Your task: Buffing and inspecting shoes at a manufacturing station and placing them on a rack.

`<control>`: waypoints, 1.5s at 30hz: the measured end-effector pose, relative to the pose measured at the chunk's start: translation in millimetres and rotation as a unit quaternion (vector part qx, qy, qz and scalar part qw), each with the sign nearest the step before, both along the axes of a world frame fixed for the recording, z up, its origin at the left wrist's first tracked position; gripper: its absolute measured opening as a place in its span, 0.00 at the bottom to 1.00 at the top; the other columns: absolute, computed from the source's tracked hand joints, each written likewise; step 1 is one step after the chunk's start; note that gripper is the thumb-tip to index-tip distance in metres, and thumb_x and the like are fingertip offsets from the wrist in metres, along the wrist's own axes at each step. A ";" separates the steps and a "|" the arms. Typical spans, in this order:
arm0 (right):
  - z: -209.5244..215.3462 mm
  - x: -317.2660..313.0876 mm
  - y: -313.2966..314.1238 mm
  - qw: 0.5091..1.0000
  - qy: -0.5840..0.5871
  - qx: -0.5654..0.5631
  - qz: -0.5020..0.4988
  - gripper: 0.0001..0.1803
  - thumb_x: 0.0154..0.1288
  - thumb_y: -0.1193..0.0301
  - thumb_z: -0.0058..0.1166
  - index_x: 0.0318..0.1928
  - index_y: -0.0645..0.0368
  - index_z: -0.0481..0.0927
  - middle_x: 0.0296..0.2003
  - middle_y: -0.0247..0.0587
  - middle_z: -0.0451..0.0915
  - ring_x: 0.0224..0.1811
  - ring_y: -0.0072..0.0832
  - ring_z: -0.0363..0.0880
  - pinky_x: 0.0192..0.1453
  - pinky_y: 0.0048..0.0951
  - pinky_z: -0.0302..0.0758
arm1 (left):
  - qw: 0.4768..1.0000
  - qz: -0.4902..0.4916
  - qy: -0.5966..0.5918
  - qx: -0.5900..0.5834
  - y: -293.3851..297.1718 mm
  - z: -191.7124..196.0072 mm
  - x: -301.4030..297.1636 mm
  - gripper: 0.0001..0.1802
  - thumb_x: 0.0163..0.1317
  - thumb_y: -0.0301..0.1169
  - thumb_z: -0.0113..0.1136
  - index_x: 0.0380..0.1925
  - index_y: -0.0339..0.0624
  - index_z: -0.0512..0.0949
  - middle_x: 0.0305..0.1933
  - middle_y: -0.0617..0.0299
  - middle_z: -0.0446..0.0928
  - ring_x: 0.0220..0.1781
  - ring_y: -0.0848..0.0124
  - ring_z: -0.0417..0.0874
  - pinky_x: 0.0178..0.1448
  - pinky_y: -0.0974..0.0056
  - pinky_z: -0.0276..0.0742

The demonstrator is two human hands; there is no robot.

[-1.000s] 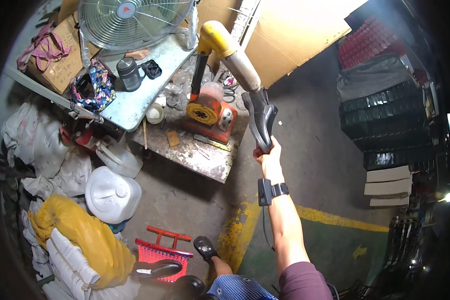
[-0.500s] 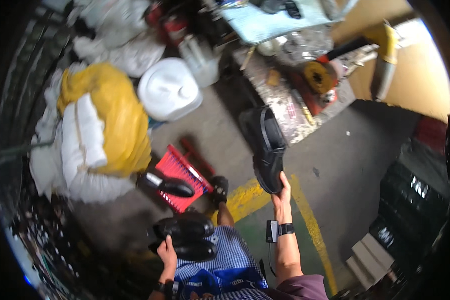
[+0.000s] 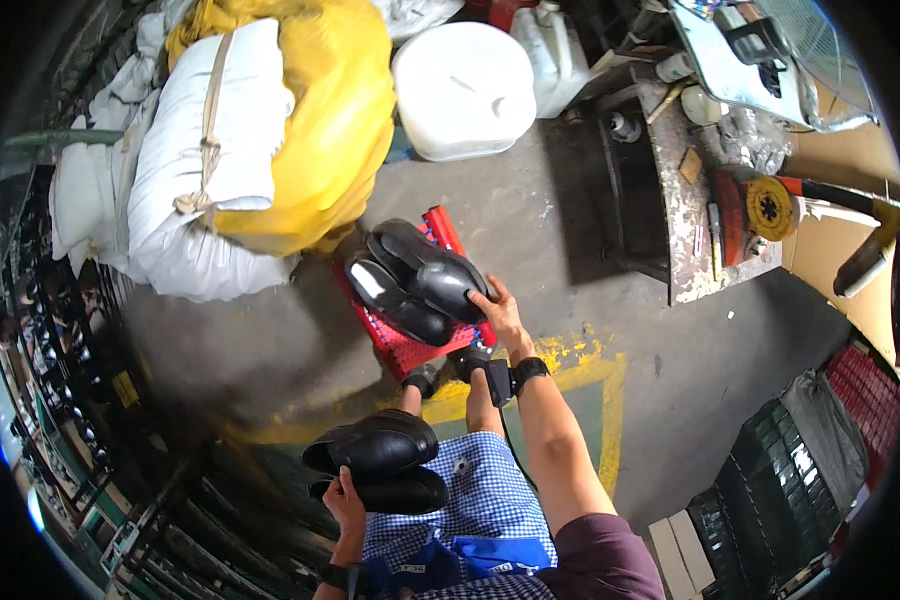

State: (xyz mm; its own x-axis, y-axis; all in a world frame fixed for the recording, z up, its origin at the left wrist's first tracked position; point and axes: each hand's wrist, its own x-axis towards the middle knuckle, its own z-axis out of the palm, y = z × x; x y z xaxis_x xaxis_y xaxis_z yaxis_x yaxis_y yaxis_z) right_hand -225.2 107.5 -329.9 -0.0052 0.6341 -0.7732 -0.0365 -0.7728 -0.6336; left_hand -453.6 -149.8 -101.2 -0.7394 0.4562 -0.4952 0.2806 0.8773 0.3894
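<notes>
My right hand [image 3: 502, 312] grips the toe end of a black shoe [image 3: 448, 288], which lies alongside another black shoe [image 3: 395, 305] with a white insole patch. Both are over a low red plastic stand [image 3: 410, 350] with a perforated surface. My left hand [image 3: 344, 502], low in the picture, grips a pair of black shoes: an upper one [image 3: 375, 443] and a lower one [image 3: 400, 492], held together in front of my lap. The left fingertips are partly hidden behind these shoes, while the left thumb shows at their side.
A yellow sack [image 3: 340, 120], a white strapped bundle [image 3: 210, 130] and a white plastic container [image 3: 465, 90] stand beyond the stand. Off right is a worn bench [image 3: 685, 230] with an orange machine [image 3: 745, 215]. Racks [image 3: 100, 420] line the left; dark crates [image 3: 770, 480] sit lower right.
My right hand has brought its shoe left and down onto the red stand, beside the shoe there. My left hand still holds its pair. The view has shifted.
</notes>
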 end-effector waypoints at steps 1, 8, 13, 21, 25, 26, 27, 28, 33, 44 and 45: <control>-8.3 -6.0 -6.5 0.996 -0.090 0.002 0.018 0.43 0.46 0.57 0.64 0.58 0.64 0.60 0.35 0.41 0.73 0.36 0.26 0.71 0.41 0.24 0.69 | 1.000 0.014 -0.010 -0.025 0.3 1.9 -4.9 0.27 0.62 0.40 0.49 0.07 0.40 0.60 0.10 0.69 0.50 0.16 0.79 0.50 0.19 0.66 0.47; -23.7 -86.8 -126.5 0.983 -0.068 0.038 -0.165 0.21 0.47 0.70 0.65 0.40 0.63 0.70 0.34 0.38 0.74 0.38 0.27 0.72 0.47 0.28 0.67 | 0.987 0.161 -0.018 0.017 -51.7 -21.6 -48.3 0.27 0.61 0.43 0.50 0.07 0.39 0.64 0.09 0.73 0.52 0.14 0.82 0.49 0.18 0.67 0.45; -76.1 -98.2 -133.4 0.966 -0.232 0.087 -0.076 0.33 0.40 0.75 0.68 0.48 0.64 0.64 0.42 0.41 0.73 0.41 0.29 0.72 0.48 0.28 0.69 | 0.989 0.131 -0.073 0.014 -42.7 -23.7 -63.0 0.28 0.61 0.45 0.49 0.08 0.37 0.66 0.09 0.71 0.58 0.14 0.81 0.55 0.18 0.67 0.49; -60.1 -86.9 -128.2 0.984 -0.071 -0.150 0.066 0.35 0.38 0.66 0.70 0.48 0.63 0.67 0.38 0.41 0.75 0.41 0.28 0.74 0.43 0.29 0.71 | 0.993 0.105 -0.053 0.030 -30.1 -24.0 -83.4 0.28 0.61 0.44 0.49 0.09 0.36 0.63 0.11 0.70 0.56 0.17 0.80 0.53 0.21 0.66 0.51; -16.7 -93.7 -141.9 0.977 -0.181 -0.108 0.030 0.50 0.32 0.62 0.72 0.55 0.69 0.59 0.45 0.49 0.74 0.44 0.33 0.74 0.46 0.29 0.70 | 0.995 0.056 -0.039 0.078 -26.7 -30.2 -91.6 0.26 0.62 0.43 0.49 0.17 0.28 0.74 0.14 0.66 0.68 0.19 0.79 0.61 0.24 0.66 0.60; 30.7 -120.9 -130.0 0.994 -0.061 -0.094 0.001 0.44 0.33 0.64 0.72 0.51 0.67 0.63 0.41 0.46 0.74 0.41 0.33 0.73 0.45 0.28 0.70 | 0.995 0.058 -0.016 0.074 -32.5 -20.6 -105.0 0.26 0.62 0.43 0.49 0.17 0.28 0.74 0.14 0.66 0.68 0.19 0.79 0.61 0.24 0.66 0.60; 49.2 -116.0 -130.0 0.997 -0.068 -0.025 -0.042 0.35 0.35 0.66 0.70 0.45 0.63 0.66 0.35 0.41 0.74 0.36 0.30 0.72 0.40 0.27 0.70 | 0.994 0.056 -0.039 0.082 -24.9 -18.0 -102.5 0.24 0.62 0.41 0.49 0.20 0.28 0.75 0.16 0.64 0.71 0.20 0.79 0.63 0.25 0.67 0.63; 81.7 -120.8 -121.1 0.995 -0.082 -0.048 -0.020 0.32 0.36 0.67 0.70 0.42 0.63 0.66 0.34 0.39 0.73 0.35 0.29 0.71 0.39 0.26 0.69 | 0.994 0.060 -0.043 0.086 -24.9 -11.6 -108.1 0.22 0.62 0.39 0.48 0.23 0.27 0.77 0.17 0.62 0.75 0.20 0.79 0.66 0.27 0.68 0.66; 109.8 -42.0 -174.8 0.970 -0.238 0.033 0.032 0.26 0.41 0.72 0.66 0.39 0.60 0.64 0.28 0.40 0.74 0.28 0.25 0.73 0.30 0.26 0.70 | 0.993 0.012 -0.087 0.074 -8.7 -7.4 -106.4 0.23 0.62 0.40 0.48 0.22 0.27 0.76 0.18 0.62 0.75 0.21 0.79 0.66 0.28 0.69 0.65; 263.6 96.3 -148.2 0.903 -0.181 0.213 -0.326 0.28 0.45 0.82 0.62 0.46 0.60 0.62 0.37 0.39 0.75 0.39 0.23 0.74 0.41 0.21 0.72 | 0.994 -0.067 -0.009 0.090 13.1 15.3 -68.4 0.27 0.62 0.44 0.47 0.28 0.24 0.76 0.26 0.50 0.78 0.24 0.69 0.74 0.34 0.64 0.71; 268.1 117.6 -144.7 0.886 -0.227 0.214 -0.342 0.30 0.45 0.80 0.63 0.47 0.60 0.62 0.38 0.41 0.74 0.40 0.23 0.74 0.42 0.22 0.72 | 0.993 -0.073 -0.006 0.092 17.9 17.8 -54.2 0.27 0.62 0.45 0.47 0.29 0.23 0.76 0.26 0.49 0.78 0.25 0.68 0.74 0.34 0.64 0.71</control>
State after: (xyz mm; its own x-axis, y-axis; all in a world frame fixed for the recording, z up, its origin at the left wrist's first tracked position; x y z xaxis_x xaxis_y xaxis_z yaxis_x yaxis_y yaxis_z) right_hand -107.6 -37.3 -61.8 0.7443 0.6046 -0.2838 -0.0691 -0.3529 -0.9331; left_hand -507.8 -131.9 -83.4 -0.6535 0.6414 -0.4019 0.3933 0.7414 0.5437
